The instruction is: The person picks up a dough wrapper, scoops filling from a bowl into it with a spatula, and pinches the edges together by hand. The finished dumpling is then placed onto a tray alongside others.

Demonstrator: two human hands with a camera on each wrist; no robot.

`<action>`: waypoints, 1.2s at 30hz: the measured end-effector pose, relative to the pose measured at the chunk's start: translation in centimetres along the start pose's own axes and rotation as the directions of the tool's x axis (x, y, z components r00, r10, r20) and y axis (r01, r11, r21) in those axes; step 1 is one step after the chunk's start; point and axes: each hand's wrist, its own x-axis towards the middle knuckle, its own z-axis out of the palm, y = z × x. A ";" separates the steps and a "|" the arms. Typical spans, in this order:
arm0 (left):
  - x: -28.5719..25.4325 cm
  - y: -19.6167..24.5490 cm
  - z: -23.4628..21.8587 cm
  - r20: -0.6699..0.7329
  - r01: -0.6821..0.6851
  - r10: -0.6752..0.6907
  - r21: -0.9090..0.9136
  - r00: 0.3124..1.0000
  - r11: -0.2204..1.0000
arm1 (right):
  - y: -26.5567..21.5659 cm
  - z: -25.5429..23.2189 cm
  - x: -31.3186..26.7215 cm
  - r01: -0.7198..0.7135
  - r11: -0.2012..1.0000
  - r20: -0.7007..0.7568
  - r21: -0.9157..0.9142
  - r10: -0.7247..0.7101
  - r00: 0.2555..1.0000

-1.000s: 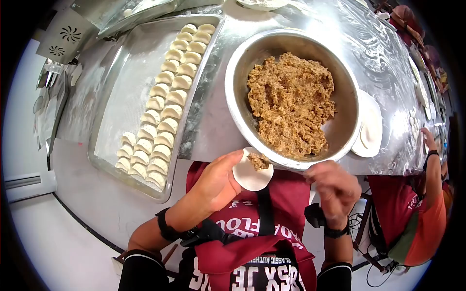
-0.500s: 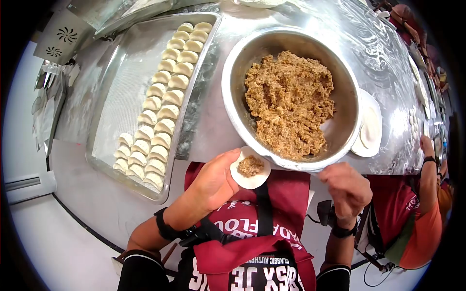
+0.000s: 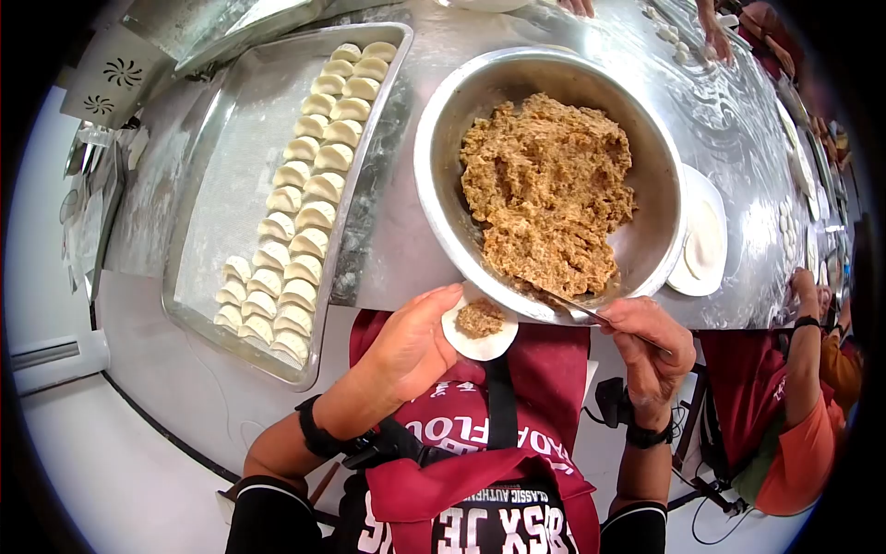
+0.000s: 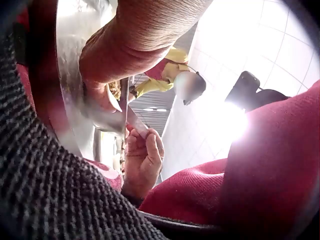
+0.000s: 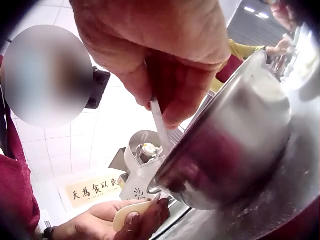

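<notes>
Since half a second ago the right hand [image 3: 651, 346] has shifted slightly up and left in the head view, and a thin flat metal tool [image 3: 581, 309] now shows plainly, slanting over the near rim with its tip at the lower edge of the filling [image 3: 549, 189]. Near the top right, another person's hand [image 3: 716, 42] has come into view.

The two hands are apart. The left hand [image 3: 411, 351] holds a round wrapper [image 3: 480, 351] at its left edge, with a dab of filling [image 3: 480, 319] near the middle; the right hand pinches the tool.

For a good result, I would keep the wrapper level and lightly held, the dab pressed flat and centred, and a clean, dry margin all round. A modest scoop, with any excess scraped off on the bowl, should keep smears off that margin.

Just above the wrapper stands the big metal bowl [image 3: 653, 198]. To its right lies a small pile of pale discs [image 3: 703, 240]; to its left, a metal tray [image 3: 231, 157] carries rows of folded dumplings [image 3: 323, 187] along its right side, with a short third row at the lower end. All stand on a floury metal table [image 3: 392, 258].
</notes>
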 end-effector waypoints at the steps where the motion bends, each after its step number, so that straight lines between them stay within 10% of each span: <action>1: 0.0 0.0 0.1 0.001 -0.003 0.003 0.003 1.000 1.000 | 0.1 -0.1 -0.3 0.000 0.999 -0.020 0.047 0.001 1.000; 9: -0.1 -0.2 0.4 0.043 0.007 -0.007 -0.008 0.999 1.000 | 0.2 1.3 -2.3 -0.040 0.865 -0.195 0.499 0.157 0.968; 20: -0.4 0.0 0.2 0.071 0.028 -0.025 -0.042 0.997 0.999 | -1.4 1.3 -0.6 0.355 0.934 0.290 -0.045 -0.328 0.899; 27: -0.1 -0.3 0.1 0.003 0.020 -0.020 0.012 1.000 1.000 | -0.8 -0.6 -1.5 0.179 0.979 -0.126 0.100 -0.166 0.978; 36: 0.3 -0.8 0.2 0.038 0.032 -0.032 -0.007 0.999 0.999 | -0.8 -1.5 -1.3 0.102 0.994 -0.085 -0.042 -0.105 0.991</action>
